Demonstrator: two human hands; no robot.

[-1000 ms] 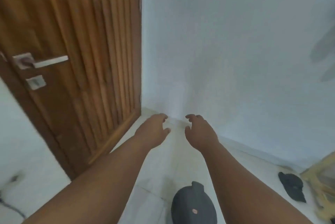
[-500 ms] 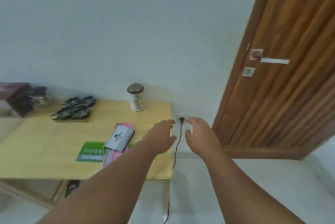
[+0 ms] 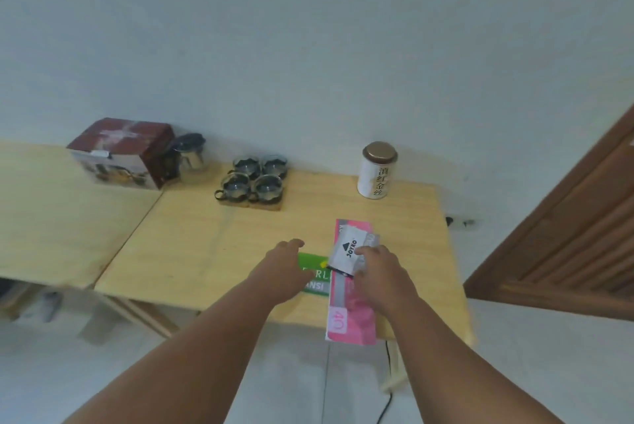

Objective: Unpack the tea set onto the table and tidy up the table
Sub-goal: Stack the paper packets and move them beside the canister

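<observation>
On the wooden table (image 3: 192, 245) stand several glass teacups (image 3: 254, 180) on wooden coasters, a glass teapot (image 3: 190, 158) and a dark red tea set box (image 3: 120, 152) at the back. Near the front edge lie a pink packet (image 3: 350, 317), a green paper pack (image 3: 314, 272) and a silver-white packet (image 3: 348, 250) on top. My left hand (image 3: 281, 269) hovers open over the green pack. My right hand (image 3: 380, 269) reaches over the silver-white packet with its fingers touching it; no grip shows.
A white tea tin (image 3: 375, 171) with a bronze lid stands at the table's back right. A second wooden table (image 3: 51, 218) adjoins on the left. A brown wooden door (image 3: 576, 252) is at the right, and a black cable (image 3: 386, 399) hangs below the table edge.
The view swung from the door and floor corner to the table. Both hands moved from mid-air over the table's right end onto the packets near the front edge.
</observation>
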